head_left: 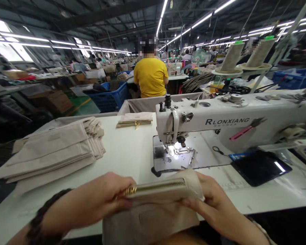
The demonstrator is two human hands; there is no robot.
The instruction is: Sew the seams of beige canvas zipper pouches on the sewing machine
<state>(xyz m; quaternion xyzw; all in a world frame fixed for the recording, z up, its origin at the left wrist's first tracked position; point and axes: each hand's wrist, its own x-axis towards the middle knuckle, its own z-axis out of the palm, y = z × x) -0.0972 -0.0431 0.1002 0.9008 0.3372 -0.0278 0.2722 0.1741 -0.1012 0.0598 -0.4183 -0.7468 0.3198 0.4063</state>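
A beige fabric piece (158,217) with a brass-coloured zipper (160,186) is held up at the table's front edge. My left hand (109,192) is closed on its left end, by the gold zipper pull. At the right end my right hand (206,194) grips the fabric, thumb in front and fingers behind. Just beyond the piece stands a white sewing machine (229,119), its needle area lit. Left of it lies a stack of beige fabric pieces (58,146). A smaller folded pile with a zipper (135,119) rests near the back of the table.
On the white table (122,149), a black phone (261,167) lies at the right. Pink-handled snips (241,132) are on the machine's side. Thread cones (232,56) stand behind it. A person in a yellow shirt (150,77) sits ahead, near a blue crate (112,97).
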